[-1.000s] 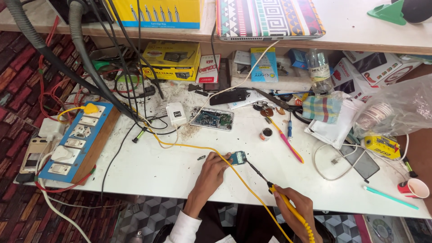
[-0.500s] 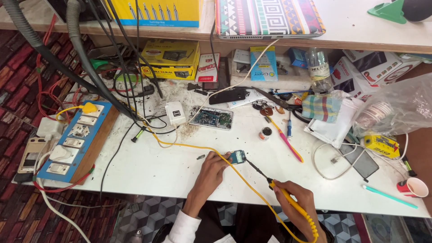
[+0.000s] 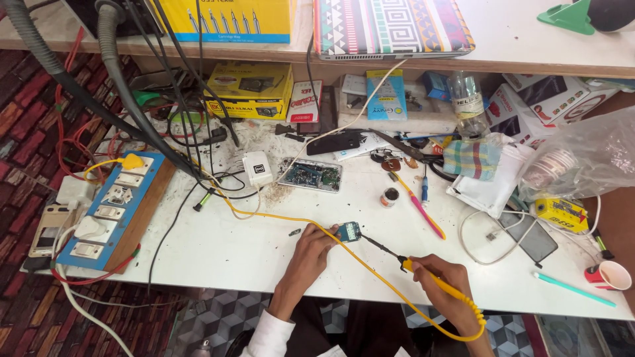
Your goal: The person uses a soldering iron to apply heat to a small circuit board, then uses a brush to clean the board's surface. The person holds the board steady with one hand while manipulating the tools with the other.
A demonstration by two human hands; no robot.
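The small circuit board (image 3: 348,231) lies on the white table (image 3: 218,251), just right of the left hand (image 3: 311,254), whose fingers pinch its edge. The right hand (image 3: 440,281), farther right, grips the yellow soldering iron (image 3: 430,277), whose long axis slants up-left, tip touching the board.

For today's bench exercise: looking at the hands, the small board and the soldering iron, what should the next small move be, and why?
Probably ease the soldering iron tip down onto the small circuit board: the right hand aims it there, and the left hand steadies the board.
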